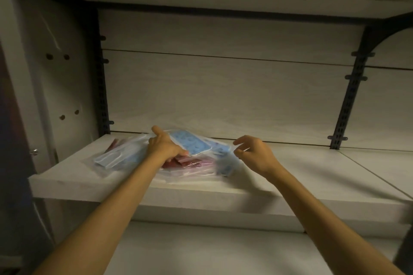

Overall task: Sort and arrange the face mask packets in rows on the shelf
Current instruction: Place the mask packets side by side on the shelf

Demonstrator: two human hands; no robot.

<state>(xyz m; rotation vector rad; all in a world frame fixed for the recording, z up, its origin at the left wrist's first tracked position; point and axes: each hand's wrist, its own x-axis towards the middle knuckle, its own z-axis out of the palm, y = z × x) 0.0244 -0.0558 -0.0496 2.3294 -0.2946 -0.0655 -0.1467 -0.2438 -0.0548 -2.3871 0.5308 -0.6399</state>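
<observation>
Shelf (290,163): a pale wood-grain board, seen between an upper board and a lower one.
Packets: a loose overlapping heap is spread on the left half.
Light blue packet (111,158): laid at the heap's left.
Red packets (190,164): laid near the front edge.
Blue patterned packet (192,143): tilted on top.
</observation>
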